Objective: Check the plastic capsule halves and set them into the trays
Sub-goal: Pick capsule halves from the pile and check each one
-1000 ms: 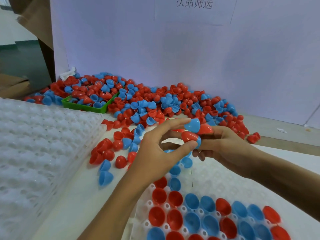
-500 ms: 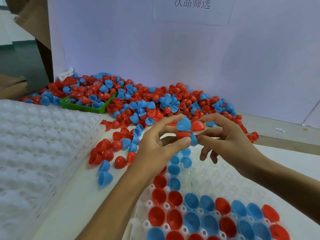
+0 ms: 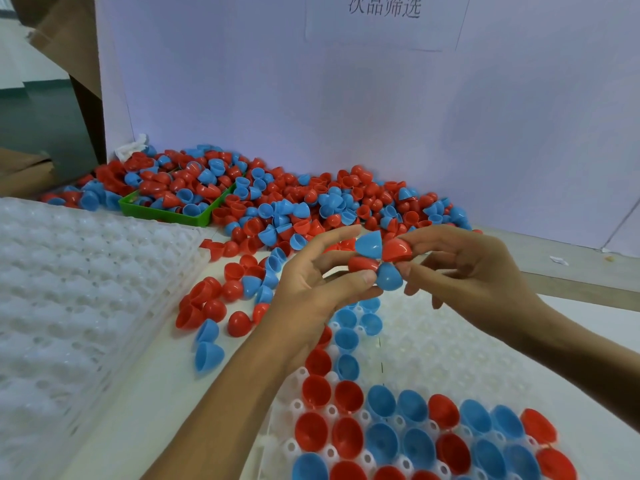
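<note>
while the heap of capsule halves [image 3: 311, 199] lies unmoved on the counter [image 3: 152, 386], the white tray [image 3: 450, 348] sits below both hands, left hand [image 3: 311, 289] and right hand [image 3: 464, 268] still pinching four halves [image 3: 379, 259], now raised slightly.

A pale lilac backboard [image 3: 346, 116] bearing a printed paper sign [image 3: 382, 19] stands behind the white tabletop [image 3: 145, 410].

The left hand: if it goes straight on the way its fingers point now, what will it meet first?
The left hand points right, toward the right hand. It already pinches the capsule halves held between both hands, so it would probably push those against the right hand's fingertips first. Depth is hard to judge.
</note>
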